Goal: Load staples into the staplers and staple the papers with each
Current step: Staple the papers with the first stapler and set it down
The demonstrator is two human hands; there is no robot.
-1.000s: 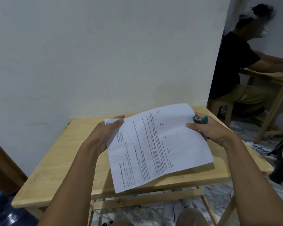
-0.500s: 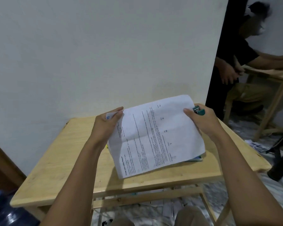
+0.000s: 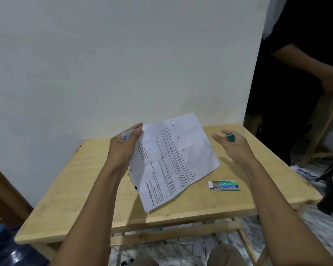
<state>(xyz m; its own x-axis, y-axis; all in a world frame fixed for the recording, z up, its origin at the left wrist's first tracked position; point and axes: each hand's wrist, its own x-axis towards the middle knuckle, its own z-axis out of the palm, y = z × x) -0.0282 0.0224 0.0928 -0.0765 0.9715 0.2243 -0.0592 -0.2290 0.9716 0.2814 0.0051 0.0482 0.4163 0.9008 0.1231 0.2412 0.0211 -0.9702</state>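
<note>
Wooden surface (image 3: 85, 169) lies beneath the printed papers (image 3: 173, 160), pinched at their left corner by the left hand (image 3: 123, 148). Right hand (image 3: 236, 148) has released their right edge; that staple is probably driven. Staple box (image 3: 224, 185) by the papers' lower right corner: flap open, contents unclear. Green stapler (image 3: 230, 137), right of papers, gripped in right hand.

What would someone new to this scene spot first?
The printed sheet, pinched at its top corner by the left hand and held tilted above the wooden table. Next, the small green stapler gripped in the right hand, apart from the sheet. A green staple box lies on the table nearer the person, its end open.
</note>
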